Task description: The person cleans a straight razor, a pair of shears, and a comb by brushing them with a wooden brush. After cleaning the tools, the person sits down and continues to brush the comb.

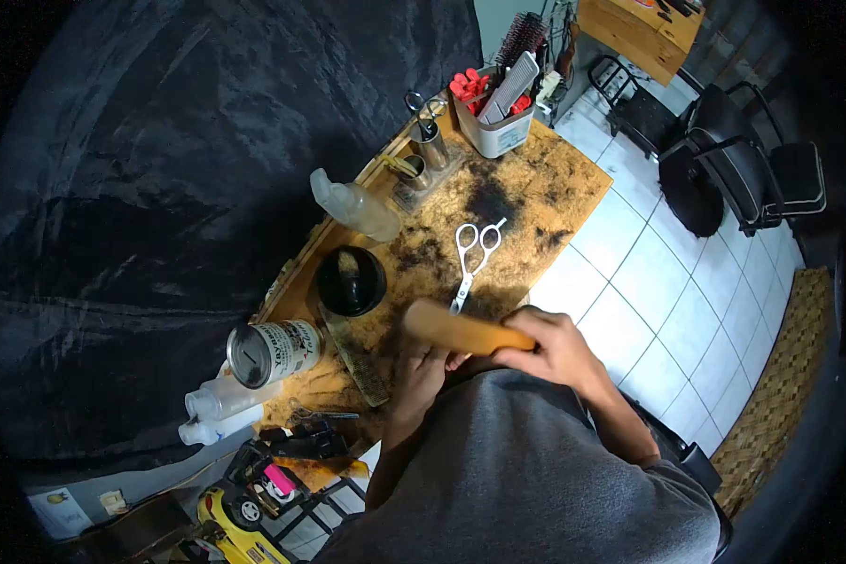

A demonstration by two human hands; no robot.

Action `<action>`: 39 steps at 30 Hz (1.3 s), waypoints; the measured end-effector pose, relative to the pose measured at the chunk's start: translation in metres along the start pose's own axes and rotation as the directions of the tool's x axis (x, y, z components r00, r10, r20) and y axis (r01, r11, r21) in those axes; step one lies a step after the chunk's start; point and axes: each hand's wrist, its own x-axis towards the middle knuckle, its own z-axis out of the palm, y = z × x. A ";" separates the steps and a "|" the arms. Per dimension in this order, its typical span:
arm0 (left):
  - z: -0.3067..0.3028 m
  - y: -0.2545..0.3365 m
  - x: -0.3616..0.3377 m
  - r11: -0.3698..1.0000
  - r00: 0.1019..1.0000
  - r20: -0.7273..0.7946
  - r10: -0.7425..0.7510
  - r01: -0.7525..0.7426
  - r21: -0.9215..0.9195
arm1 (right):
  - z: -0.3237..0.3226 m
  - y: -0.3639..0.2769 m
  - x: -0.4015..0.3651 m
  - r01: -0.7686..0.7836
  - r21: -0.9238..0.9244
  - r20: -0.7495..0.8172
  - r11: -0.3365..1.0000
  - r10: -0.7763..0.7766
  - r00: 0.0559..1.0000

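My right hand (556,352) is closed around one end of a long, flat-looking orange-tan object (475,336) with a rounded far end. Motion blurs it, and I cannot tell its exact kind. Under its far part is my left hand (417,383), close to my body, its fingers mostly hidden by the object. White-handled scissors (467,268) lie on the hair-strewn wooden table (555,183) just beyond, their blades pointing toward my hands. A worn, flat strip (359,362) rests on the table left of my left hand.
A black bowl with a brush (351,280), a spray bottle (355,207), a can (274,352) and plastic bottles (226,402) line the table's left side. At the back stand metal cups (430,146) and a bin of combs and clips (493,132). Black chairs (724,150) stand on the tiled floor.
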 end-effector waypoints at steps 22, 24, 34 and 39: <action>-0.007 -0.010 -0.052 0.993 0.989 0.136 0.060 -0.045 -0.110 | -0.002 0.007 -0.006 -0.058 -0.253 -0.357 0.966 -0.037 0.933; -0.011 -0.016 -0.059 0.980 0.990 0.134 0.051 -0.024 -0.195 | -0.005 0.001 -0.004 -0.117 -0.255 -0.512 0.960 -0.031 0.858; -0.028 -0.019 -0.086 0.963 0.985 0.151 0.088 -0.045 -0.267 | 0.029 -0.050 -0.028 0.054 -0.087 0.041 0.995 -0.051 0.998; -0.033 -0.013 -0.095 0.980 0.981 0.183 0.062 -0.025 -0.198 | 0.018 -0.051 -0.022 -0.228 -0.274 -0.486 0.934 0.070 0.871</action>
